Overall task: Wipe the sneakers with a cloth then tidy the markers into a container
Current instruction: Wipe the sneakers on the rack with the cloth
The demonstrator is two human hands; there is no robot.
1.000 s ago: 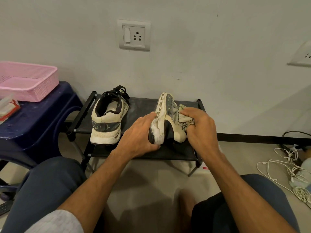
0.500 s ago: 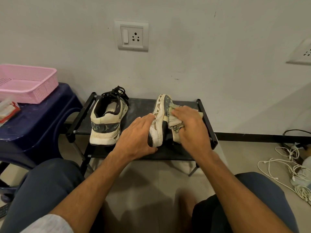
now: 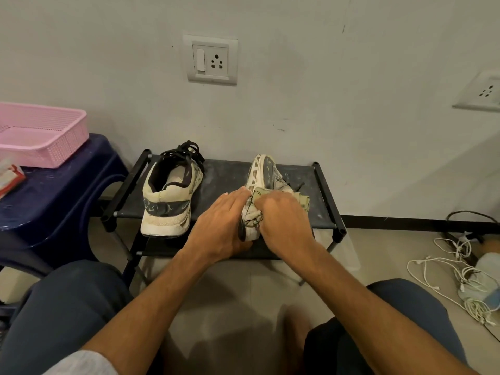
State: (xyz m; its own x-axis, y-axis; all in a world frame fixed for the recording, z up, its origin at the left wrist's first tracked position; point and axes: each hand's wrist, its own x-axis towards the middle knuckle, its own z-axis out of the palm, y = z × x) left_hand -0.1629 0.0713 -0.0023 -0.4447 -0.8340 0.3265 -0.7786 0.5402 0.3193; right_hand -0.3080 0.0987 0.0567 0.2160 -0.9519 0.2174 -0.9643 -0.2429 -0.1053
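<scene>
Left hand (image 3: 219, 226) grips tipped sneaker (image 3: 263, 171) at heel — right hand (image 3: 281, 223), fingers curled, presses cloth (image 3: 304, 202) against it; second sneaker (image 3: 170, 196) upright, left of left hand

Dim, soft indoor light from above spreads evenly over the grey wall (image 3: 351, 109). Diffuse shadows gather beneath the shoe rack (image 3: 230, 175) and on the floor (image 3: 243, 315) at lower centre. Wide-angle distortion tilts the wall socket (image 3: 483, 93) at the right edge; the lower corners look soft.

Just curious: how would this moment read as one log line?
step: wiping | left hand holds tilted sneaker | right hand presses cloth on its heel | other sneaker upright on rack
</scene>
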